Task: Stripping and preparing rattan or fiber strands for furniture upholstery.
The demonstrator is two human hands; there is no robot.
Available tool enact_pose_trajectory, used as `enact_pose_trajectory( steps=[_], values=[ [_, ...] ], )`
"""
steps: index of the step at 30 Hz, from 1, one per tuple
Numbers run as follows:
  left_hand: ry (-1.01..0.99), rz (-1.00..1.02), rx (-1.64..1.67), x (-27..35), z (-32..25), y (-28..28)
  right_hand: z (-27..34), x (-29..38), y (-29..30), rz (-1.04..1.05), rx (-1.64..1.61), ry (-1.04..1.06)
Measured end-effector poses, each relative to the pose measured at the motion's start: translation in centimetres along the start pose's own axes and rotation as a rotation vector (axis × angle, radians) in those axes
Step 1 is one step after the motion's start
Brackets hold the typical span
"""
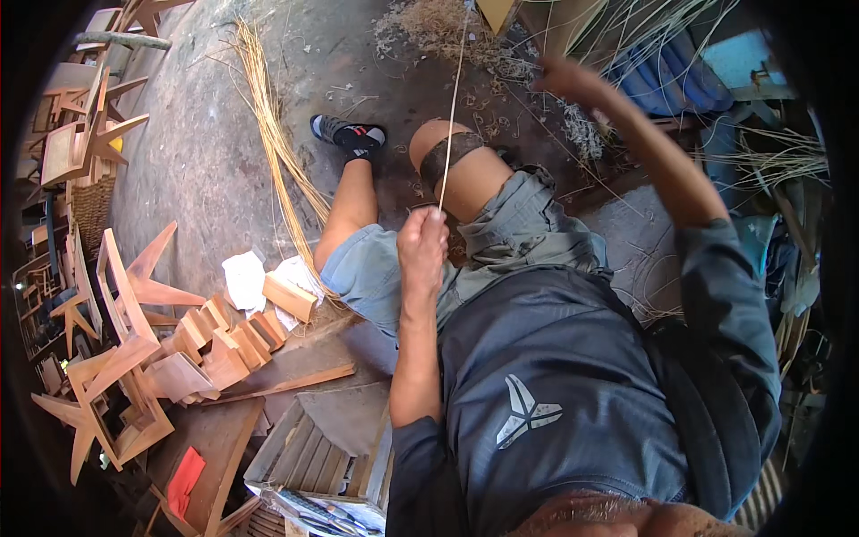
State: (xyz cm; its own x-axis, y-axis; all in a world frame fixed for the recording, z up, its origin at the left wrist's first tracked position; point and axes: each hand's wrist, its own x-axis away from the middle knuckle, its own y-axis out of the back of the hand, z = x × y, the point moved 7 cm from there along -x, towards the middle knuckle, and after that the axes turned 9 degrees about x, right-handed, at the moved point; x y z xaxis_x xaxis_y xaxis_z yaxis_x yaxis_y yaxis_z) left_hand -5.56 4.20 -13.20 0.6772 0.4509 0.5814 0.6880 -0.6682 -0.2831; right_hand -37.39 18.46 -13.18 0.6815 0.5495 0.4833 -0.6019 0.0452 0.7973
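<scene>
My left hand is closed around the lower end of a thin pale strip, which looks like rattan or cane. The strip runs up past my knee to the top edge of the view. A dark band lies around that bent knee, behind the strip. My right hand is stretched out to the upper right, blurred, near a tangle of thin strands. Whether it holds anything cannot be told. A long bundle of similar strips lies on the floor and beside my other leg.
Wooden frames and cut wood blocks stand at the left. A slatted wooden crate with tools is at the bottom. A red cloth lies on a board. Curly shavings litter the floor ahead. Blue plastic lies upper right.
</scene>
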Motion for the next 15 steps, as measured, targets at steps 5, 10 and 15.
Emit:
enact_pose_trajectory(
  steps=[5, 10, 15],
  values=[
    [-0.057, 0.031, -0.057, -3.9, -0.6, -2.7, 5.4, 5.1, -5.9, 0.035, -0.553, 0.275],
    [-0.194, -0.011, -0.316, -5.8, -1.1, -4.2, 8.3, 6.8, -7.5, -0.104, -0.247, 0.329],
    [-0.316, -0.066, -0.504, -5.7, -1.3, -4.3, 10.2, 8.1, -8.3, -0.220, -0.023, 0.335]
  ],
)
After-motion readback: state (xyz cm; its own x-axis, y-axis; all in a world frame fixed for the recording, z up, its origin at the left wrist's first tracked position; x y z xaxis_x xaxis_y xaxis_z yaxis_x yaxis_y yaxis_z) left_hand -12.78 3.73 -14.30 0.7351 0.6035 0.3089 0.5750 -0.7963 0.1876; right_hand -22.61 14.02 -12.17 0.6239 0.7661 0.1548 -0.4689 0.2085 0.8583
